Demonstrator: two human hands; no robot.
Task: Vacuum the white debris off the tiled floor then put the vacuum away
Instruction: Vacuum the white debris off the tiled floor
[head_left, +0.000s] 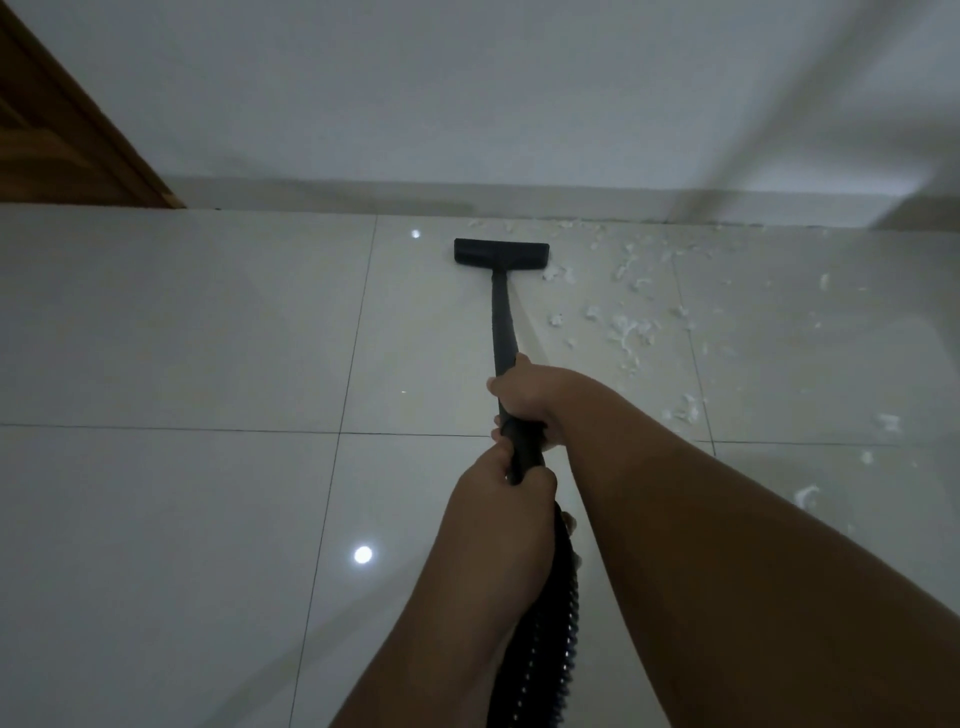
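While I hold the vacuum wand (501, 322) in both fists, my right hand (524, 397) wraps it higher up and my left hand (506, 480) clamps it just below, where the ribbed hose (550, 623) joins. The wand looks rigid and light; the hose looks flexible and likely to drag, so a grip near this joint seems soundest. The floor head (501, 252) sits flat on the tiled floor (208, 338) at 12 o'clock, near the wall (467, 104). White debris (628, 332) lies scattered from 1 to 3 o'clock, apparently light and fluffy. No container or vacuum body is in view.
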